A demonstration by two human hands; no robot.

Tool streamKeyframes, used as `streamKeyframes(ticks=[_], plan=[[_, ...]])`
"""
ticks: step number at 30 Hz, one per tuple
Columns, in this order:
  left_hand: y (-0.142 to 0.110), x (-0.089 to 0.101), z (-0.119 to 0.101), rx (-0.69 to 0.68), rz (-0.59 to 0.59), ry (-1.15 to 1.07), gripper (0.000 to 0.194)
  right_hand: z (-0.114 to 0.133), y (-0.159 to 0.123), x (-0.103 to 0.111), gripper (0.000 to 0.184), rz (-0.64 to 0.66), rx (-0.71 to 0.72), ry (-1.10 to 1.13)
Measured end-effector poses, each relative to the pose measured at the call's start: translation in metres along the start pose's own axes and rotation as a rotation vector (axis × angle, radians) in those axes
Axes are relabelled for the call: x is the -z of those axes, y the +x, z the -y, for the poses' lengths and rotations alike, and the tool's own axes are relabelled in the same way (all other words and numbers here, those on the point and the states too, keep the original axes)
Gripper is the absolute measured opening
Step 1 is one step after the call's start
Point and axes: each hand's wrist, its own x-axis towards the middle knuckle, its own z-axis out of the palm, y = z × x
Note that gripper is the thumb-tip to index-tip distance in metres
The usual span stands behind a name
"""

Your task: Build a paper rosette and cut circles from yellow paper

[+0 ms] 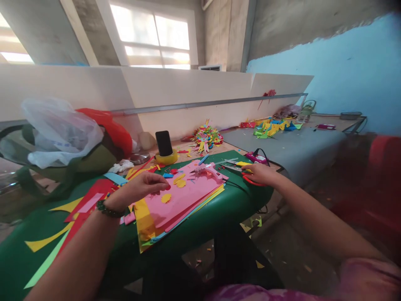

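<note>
My left hand [142,190] is closed in a pinch over the paper stack, with a small red paper piece [168,187] at its fingertips. At the table's right end my right hand [259,173] grips the scissors [254,181] by their red handles, blades pointing left. Pink sheets [188,200] top a stack of coloured paper between the hands. On them lie a yellow scalloped paper cutout [166,198], other yellow cutouts [180,181] and a pink glue gun [208,170], its nozzle toward the left.
Paper strips [50,238] cover the green tabletop [241,209] at left. A phone [163,143] leans upright in a yellow tape roll [166,157]. Behind are a paper rosette pile [206,137] and a bag [59,163] with plastic on it. Folded paper pieces [271,127] lie on the grey table.
</note>
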Motion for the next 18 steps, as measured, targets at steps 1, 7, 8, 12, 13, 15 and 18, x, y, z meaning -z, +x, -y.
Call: streamKeyframes(ticks=[1,7,8,12,13,15,18], plan=[[-0.003,0.003,-0.004,-0.008,0.035,0.049,0.039,0.006,0.005,0.001,0.043,-0.01,-0.001,-0.014],[-0.021,0.01,-0.014,-0.159,0.174,0.386,0.029,0.055,0.018,0.017,0.054,-0.104,0.011,0.025],[-0.024,0.009,-0.009,-0.188,0.152,0.414,0.03,0.065,0.023,0.018,0.061,-0.099,0.004,0.069],[-0.033,-0.002,0.023,-0.253,0.01,0.417,0.032,0.095,0.054,0.007,0.058,-0.008,-0.047,0.282],[-0.035,-0.006,0.031,-0.25,-0.012,0.414,0.032,0.098,0.061,0.002,0.053,0.018,-0.047,0.339],[-0.037,-0.013,0.041,-0.25,-0.026,0.437,0.031,0.099,0.072,-0.007,0.046,0.049,-0.046,0.436],[-0.034,-0.023,0.05,-0.274,-0.002,0.479,0.027,0.093,0.076,-0.014,0.046,-0.005,-0.09,0.498]])
